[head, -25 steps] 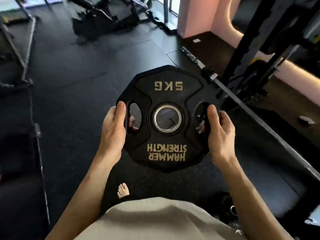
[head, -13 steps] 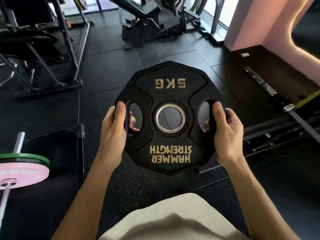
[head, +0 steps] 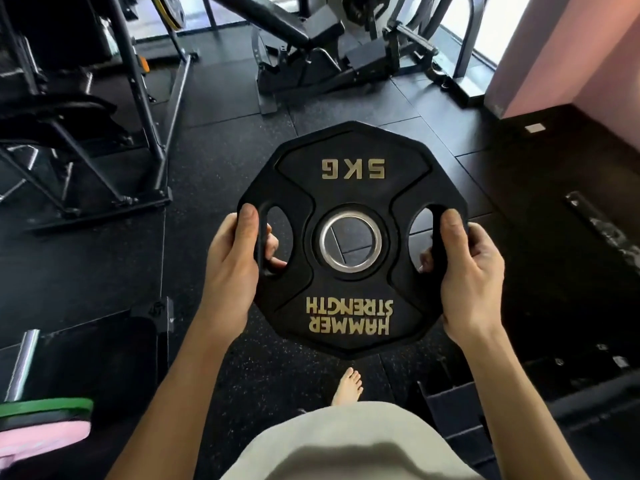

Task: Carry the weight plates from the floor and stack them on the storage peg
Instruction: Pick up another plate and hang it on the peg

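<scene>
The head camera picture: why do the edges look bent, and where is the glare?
Head view: the wide-angle lens bows the machine frames near the borders; daylight blows out the window at top right; the 5 kg weight plate, held in the left hand and right hand, reads sharp; the steel peg at lower left looks smeared.

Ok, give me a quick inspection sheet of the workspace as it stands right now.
Surface: black rubber floor tiles.
Job's things: black 5 KG plate held in the air, lettering upside down; no storage peg identified.
Clutter: green plate and pink plate on a steel bar, lower left.
Hands: left hand and right hand each grip a side slot.
Cables: nothing seen.
Surroundings: bench frames, pink wall, bare foot.
</scene>
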Demonstrator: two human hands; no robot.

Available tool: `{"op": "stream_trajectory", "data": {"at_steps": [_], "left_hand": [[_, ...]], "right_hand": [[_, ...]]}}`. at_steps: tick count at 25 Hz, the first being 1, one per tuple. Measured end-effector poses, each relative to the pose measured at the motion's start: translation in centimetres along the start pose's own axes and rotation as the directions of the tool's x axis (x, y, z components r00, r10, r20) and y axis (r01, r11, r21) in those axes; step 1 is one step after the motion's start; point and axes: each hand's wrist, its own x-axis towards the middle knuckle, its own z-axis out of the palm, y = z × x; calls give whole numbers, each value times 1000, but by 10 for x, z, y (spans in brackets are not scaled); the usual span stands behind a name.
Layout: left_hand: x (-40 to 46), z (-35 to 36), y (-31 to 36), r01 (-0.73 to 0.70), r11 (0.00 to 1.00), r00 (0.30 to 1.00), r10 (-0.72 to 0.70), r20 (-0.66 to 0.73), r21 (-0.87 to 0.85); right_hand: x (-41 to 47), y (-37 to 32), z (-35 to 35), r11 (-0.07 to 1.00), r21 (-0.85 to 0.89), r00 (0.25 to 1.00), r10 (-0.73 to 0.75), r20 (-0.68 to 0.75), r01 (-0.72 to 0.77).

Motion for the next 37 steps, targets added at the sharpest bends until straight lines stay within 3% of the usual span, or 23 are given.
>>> {"op": "stream_trajectory", "data": {"at_steps": [8, 13, 18, 25, 37], "left_hand": [[212, 45, 0, 58, 996, 997, -54, 54, -62], [371, 87, 6, 67, 997, 981, -61, 183, -28], [517, 162, 24, 43, 998, 923, -57, 380, 46], [669, 325, 14, 12, 1000, 814, -18, 581, 14], [864, 623, 17, 65, 998, 697, -31, 717, -20]], "right_hand": [[183, 7, 87, 1000, -24, 997, 16, -71, -18], [303, 9, 142, 999, -23, 979, 19, -203, -24], [419, -4, 167, 999, -25, 923, 15, -385, -27], [592, 4, 135, 1000, 22, 834, 6, -552, 7], [889, -19, 28, 999, 12, 722, -14, -692, 31]]}}
